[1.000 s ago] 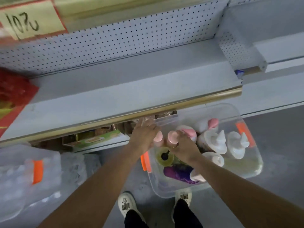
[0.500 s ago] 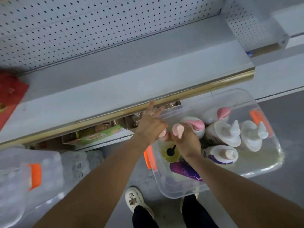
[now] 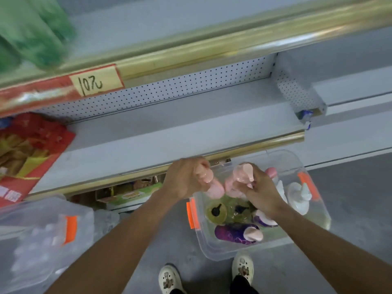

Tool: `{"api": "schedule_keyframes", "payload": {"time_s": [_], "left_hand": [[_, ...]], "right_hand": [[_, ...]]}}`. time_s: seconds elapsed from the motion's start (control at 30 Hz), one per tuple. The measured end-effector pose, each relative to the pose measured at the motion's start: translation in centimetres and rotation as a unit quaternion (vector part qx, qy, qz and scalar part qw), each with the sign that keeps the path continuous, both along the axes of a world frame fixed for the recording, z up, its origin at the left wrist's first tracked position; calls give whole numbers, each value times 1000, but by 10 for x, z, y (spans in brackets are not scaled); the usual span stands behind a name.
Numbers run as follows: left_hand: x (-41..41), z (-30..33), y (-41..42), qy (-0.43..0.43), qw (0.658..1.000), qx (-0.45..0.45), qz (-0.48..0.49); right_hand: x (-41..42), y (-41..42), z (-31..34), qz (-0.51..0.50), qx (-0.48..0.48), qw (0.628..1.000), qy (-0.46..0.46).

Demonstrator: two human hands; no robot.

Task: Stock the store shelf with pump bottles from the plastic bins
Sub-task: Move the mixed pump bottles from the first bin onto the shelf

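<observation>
My left hand (image 3: 186,179) grips a pink pump bottle (image 3: 212,186) by its neck, lifted above the clear plastic bin (image 3: 239,252) on the floor. My right hand (image 3: 262,194) holds a second pink pump bottle (image 3: 236,184) by its pump top, right beside the first. In the bin lie a purple bottle (image 3: 235,233), yellow-green bottles with dark pumps (image 3: 216,212) and white pump bottles (image 3: 299,197). The grey store shelf (image 3: 161,143) with its gold front edge is bare just above my hands.
A second clear bin (image 3: 38,236) with an orange latch stands on the floor at left. Red and yellow packages (image 3: 27,149) fill the shelf's left end. An upper shelf carries a handwritten price tag (image 3: 95,82) and green goods (image 3: 36,32). My shoes (image 3: 169,279) stand below.
Both hands have lifted the two pink pump bottles up out of the bin toward the shelf edge. The camera tilted up, bringing the upper shelf into view.
</observation>
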State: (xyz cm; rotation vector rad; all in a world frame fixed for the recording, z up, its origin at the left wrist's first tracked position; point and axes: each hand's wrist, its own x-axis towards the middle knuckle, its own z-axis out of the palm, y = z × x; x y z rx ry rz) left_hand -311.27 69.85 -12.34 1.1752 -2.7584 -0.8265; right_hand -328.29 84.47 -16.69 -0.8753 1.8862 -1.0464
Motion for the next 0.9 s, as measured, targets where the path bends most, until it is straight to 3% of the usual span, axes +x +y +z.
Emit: {"api": "schedule_keyframes", "payload": {"time_s": [0.1,0.2,0.43,0.7,0.9], "left_hand": [[4,43,15,124,985,67,100],[0,79,26,255,941,125,184],[7,160,29,394,853,128,318],[25,233,11,426,865,46,261],[44,267,-18,435,857,32,275]], "right_hand": [[-17,0,39,29,-26,999,-3],[-33,-4,83,54,-69,996,-20],[-38,-28,185,105,-159,981,-37],[-16,-68,272,126,-234,964,-18],[4,-113,331,153,-280,948,19]]}}
